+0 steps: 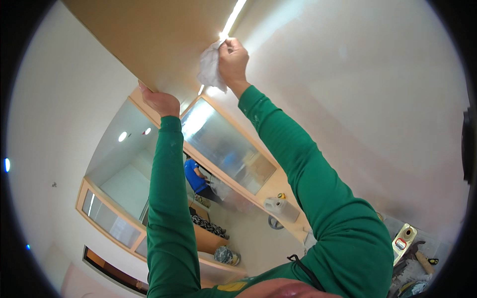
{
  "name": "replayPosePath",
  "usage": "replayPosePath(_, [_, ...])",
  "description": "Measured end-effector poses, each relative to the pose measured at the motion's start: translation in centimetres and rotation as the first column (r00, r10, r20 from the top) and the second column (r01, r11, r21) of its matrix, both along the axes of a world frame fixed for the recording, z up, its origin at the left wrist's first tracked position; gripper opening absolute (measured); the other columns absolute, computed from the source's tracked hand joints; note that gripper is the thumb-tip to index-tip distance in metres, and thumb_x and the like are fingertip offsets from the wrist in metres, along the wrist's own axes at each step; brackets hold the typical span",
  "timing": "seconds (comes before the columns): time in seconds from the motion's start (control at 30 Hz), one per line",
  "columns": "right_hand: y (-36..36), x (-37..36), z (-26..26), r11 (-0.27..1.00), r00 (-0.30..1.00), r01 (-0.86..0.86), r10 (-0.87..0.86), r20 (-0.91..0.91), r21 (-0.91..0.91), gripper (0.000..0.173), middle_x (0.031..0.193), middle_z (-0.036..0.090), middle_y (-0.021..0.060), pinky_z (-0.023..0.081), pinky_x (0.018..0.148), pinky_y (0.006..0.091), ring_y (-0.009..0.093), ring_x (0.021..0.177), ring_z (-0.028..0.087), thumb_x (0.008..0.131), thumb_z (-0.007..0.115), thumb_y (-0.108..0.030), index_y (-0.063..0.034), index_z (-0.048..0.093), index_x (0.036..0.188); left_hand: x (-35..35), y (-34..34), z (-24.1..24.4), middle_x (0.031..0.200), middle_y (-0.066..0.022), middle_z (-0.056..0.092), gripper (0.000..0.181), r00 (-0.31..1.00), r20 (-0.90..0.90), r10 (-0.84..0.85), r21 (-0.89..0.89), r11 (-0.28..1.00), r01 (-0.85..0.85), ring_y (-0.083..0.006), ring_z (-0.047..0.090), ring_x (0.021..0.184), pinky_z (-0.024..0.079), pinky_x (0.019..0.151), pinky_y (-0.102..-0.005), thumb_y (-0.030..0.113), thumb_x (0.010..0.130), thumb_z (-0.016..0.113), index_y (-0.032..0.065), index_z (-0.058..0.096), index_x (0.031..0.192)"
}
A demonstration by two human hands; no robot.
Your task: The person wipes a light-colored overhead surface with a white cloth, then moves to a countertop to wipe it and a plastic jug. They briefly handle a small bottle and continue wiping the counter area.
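Overhead, a tan panel [149, 41] runs up to a bright light strip [234, 16] beside the pale wall. My right hand [234, 61] is raised to the panel's edge next to the strip and pinches a crumpled white cloth [211, 69], which lies against the panel's surface. My left hand [160, 101] grips the panel's opposite edge, its fingertips partly hidden behind the board. Both arms are stretched upward in green sleeves.
A frosted glass panel in a wooden frame [227, 145] stands beyond. A person in a blue shirt [195, 175] is farther off. A plastic jug [281, 209] and a yellow tape measure [281, 195] rest on a ledge. At lower right are a metal can [404, 244] and a hammer [423, 260].
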State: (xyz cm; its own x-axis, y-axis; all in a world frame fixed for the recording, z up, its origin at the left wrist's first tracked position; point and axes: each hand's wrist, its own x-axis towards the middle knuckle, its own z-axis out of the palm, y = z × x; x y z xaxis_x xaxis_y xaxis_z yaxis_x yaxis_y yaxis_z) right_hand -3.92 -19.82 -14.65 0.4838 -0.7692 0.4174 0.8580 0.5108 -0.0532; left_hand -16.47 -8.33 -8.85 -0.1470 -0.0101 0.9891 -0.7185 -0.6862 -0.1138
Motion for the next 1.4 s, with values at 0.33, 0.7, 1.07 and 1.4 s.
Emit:
replayPosePath(0.33, [-22.2,-16.2,1.7,0.939,0.913,0.207,-0.286,0.29,0.275,0.022,0.088,0.073,0.0056,0.053,0.066,0.026,0.01,0.073,0.064,0.108,0.063,-0.015,0.0048,0.073,0.104,0.8,0.6,-0.5,0.124,-0.0072,0.068,0.059,0.965,-0.064,-0.253,-0.091,0.965,0.247,-0.0199,0.065,0.114,0.053,0.096,-0.0321,0.042,0.115,0.024,0.0038,0.064,0.135])
replayPosePath(0.7, [-18.1,-11.8,-0.2,0.979,0.964,0.163,-0.184,0.191,0.121,0.021,0.079,0.069,0.0023,0.051,0.067,0.0277,0.008,0.075,0.063,0.103,0.068,-0.02,0.0008,0.072,0.102,-0.8,2.5,-0.2,0.115,-0.0063,0.069,0.056,0.998,-0.034,-0.048,-0.034,0.998,0.046,-0.0196,0.065,0.107,0.053,0.094,-0.0318,0.038,0.114,0.024,0.0023,0.066,0.127])
replayPosePath(1.07, [-15.3,-7.3,-0.3,0.958,0.946,0.284,-0.286,0.155,0.039,0.016,0.09,0.071,0.0071,0.054,0.074,0.0303,0.014,0.079,0.064,0.1,0.067,-0.013,0.002,0.068,0.095,0.1,0.5,-0.8,0.114,-0.0083,0.071,0.054,0.975,-0.076,-0.209,-0.004,0.978,0.209,-0.0217,0.067,0.105,0.054,0.091,-0.0328,0.034,0.114,0.024,0.0018,0.066,0.126])
replayPosePath(1.4, [-13.8,-7.0,-1.1,0.943,0.958,0.288,-0.284,0.045,-0.167,0.013,0.086,0.073,0.0078,0.054,0.073,0.0303,0.018,0.075,0.065,0.098,0.067,-0.014,-0.0018,0.07,0.096,-0.2,0.3,-0.5,0.105,-0.0082,0.069,0.053,0.998,0.002,-0.058,0.012,0.998,0.058,-0.0199,0.065,0.097,0.053,0.087,-0.035,0.035,0.114,0.024,0.0016,0.066,0.116])
